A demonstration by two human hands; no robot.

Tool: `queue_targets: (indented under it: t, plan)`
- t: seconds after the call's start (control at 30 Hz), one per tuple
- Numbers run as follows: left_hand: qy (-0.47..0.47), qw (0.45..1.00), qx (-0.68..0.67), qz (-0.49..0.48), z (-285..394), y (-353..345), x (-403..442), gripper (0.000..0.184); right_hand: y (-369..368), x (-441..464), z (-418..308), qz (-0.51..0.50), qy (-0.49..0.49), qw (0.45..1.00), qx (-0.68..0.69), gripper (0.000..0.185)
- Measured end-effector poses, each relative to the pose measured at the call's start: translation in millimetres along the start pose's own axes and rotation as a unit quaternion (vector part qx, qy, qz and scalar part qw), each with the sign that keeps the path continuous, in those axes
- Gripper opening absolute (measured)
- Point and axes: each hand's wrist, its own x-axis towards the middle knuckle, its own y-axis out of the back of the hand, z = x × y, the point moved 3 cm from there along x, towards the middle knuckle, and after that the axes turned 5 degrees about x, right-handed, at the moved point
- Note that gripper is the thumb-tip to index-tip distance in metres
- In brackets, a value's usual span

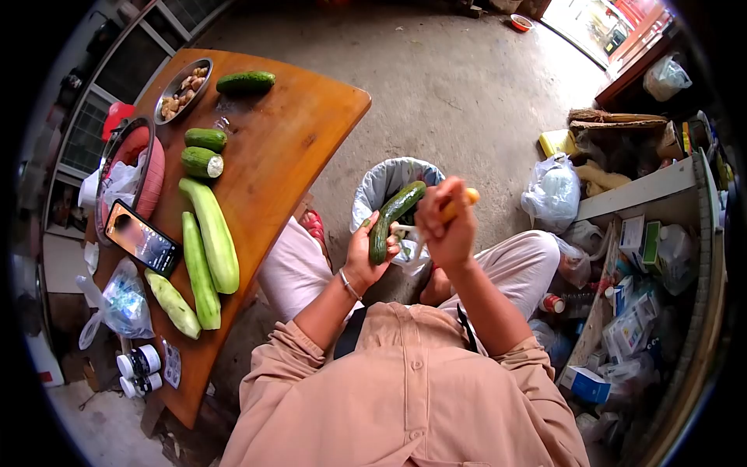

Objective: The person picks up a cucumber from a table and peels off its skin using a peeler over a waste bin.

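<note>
My left hand [367, 257] is wrapped round the lower end of a dark green cucumber [398, 208], which is tilted with its far end up and to the right. Close beside it, my right hand [447, 226] is closed on the yellow-orange handle of a peeler [450, 210]. The peeler's pale head shows, slightly blurred, near the cucumber's side; whether it touches the skin I cannot tell. Under both hands stands a bin [372, 180] lined with a pale plastic bag, between my legs.
On the wooden table [288, 148] at left lie pale peeled cucumbers [212, 237], green unpeeled pieces [205, 139], a whole cucumber [246, 82], a phone [142, 237] and a metal dish [165, 109] of brownish pieces. Bags and boxes [587, 385] crowd the right side.
</note>
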Motion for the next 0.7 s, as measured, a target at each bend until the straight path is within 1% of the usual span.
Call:
queue_targets:
  t: [0.03, 0.07, 0.1, 0.17, 0.2, 0.27, 0.3, 0.37, 0.4, 0.43, 0.47, 0.5, 0.53, 0.57, 0.6, 0.63, 0.67, 0.7]
  plan:
    - [0.006, 0.999, 0.007, 0.032, -2.1, 6.4, 2.1, 0.031, -2.0, 0.8, 11.6, -0.009, -0.021, 1.0, -0.008, 0.03]
    - [-0.004, 0.998, 0.03, 0.052, -5.3, 12.5, 2.0, 0.029, -3.4, -0.6, 20.0, 0.004, -0.043, 0.999, -0.029, 0.029]
    - [-0.002, 0.998, 0.027, 0.054, -7.5, 16.6, 0.6, 0.029, -2.0, -1.7, 27.3, 0.004, -0.069, 0.997, -0.03, 0.027]
    - [0.025, 1.0, -0.005, 0.018, -12.2, 22.5, -1.4, 0.03, 2.4, -2.3, 37.4, 0.01, -0.11, 0.993, -0.033, 0.026]
    - [0.025, 0.997, 0.024, 0.068, -13.2, 19.2, -4.2, 0.029, 2.3, -1.9, 39.6, 0.013, -0.113, 0.993, -0.034, 0.026]
    - [0.011, 0.995, 0.044, 0.084, -18.7, 20.1, 2.9, 0.029, -2.0, -0.2, 44.7, -0.043, -0.163, 0.986, 0.018, 0.025]
    - [-0.004, 0.993, 0.066, 0.098, -19.4, 21.3, 5.2, 0.029, 0.2, 1.4, 47.3, -0.04, -0.163, 0.986, 0.017, 0.025]
    - [0.016, 0.992, 0.059, 0.114, -20.9, 29.5, 5.7, 0.029, 8.4, 2.9, 55.4, -0.057, -0.205, 0.977, -0.01, 0.026]
    - [0.025, 0.999, 0.016, 0.029, -22.9, 43.2, 10.2, 0.031, 14.8, 3.5, 56.3, -0.049, -0.212, 0.976, -0.014, 0.026]
    - [0.036, 0.987, -0.055, -0.149, -22.9, 49.6, 15.5, 0.032, 14.0, 5.2, 56.0, -0.048, -0.212, 0.976, -0.014, 0.026]
    - [0.065, 0.939, -0.107, -0.322, -22.7, 57.3, 17.0, 0.034, 13.7, 7.6, 54.5, -0.021, -0.193, 0.978, -0.072, 0.028]
    - [0.065, 0.939, -0.108, -0.321, -20.3, 53.0, 17.6, 0.034, 12.8, 9.2, 53.1, 0.007, -0.174, 0.976, -0.129, 0.03]
    - [0.064, 0.936, -0.114, -0.327, -18.9, 48.3, 17.1, 0.034, 11.3, 9.8, 53.0, 0.03, -0.164, 0.977, -0.135, 0.03]
    - [0.063, 0.933, -0.119, -0.334, -18.4, 43.4, 15.9, 0.034, 9.5, 9.9, 53.9, 0.031, -0.164, 0.977, -0.135, 0.03]
    - [0.064, 0.933, -0.12, -0.334, -16.8, 28.1, 10.1, 0.034, 9.2, 9.3, 55.0, 0.066, -0.164, 0.982, -0.069, 0.031]
    - [0.043, 0.99, -0.041, -0.127, -15.0, 17.6, 7.7, 0.033, 8.7, 8.8, 56.1, 0.1, -0.162, 0.982, -0.002, 0.033]
    - [0.028, 0.999, -0.003, -0.02, -14.1, 17.4, 6.6, 0.034, 5.7, 9.1, 56.7, 0.095, -0.158, 0.983, 0.027, 0.03]
    - [0.021, 0.995, 0.04, 0.087, -13.1, 17.2, 4.0, 0.036, 8.4, 10.4, 57.2, 0.096, -0.158, 0.982, 0.028, 0.03]
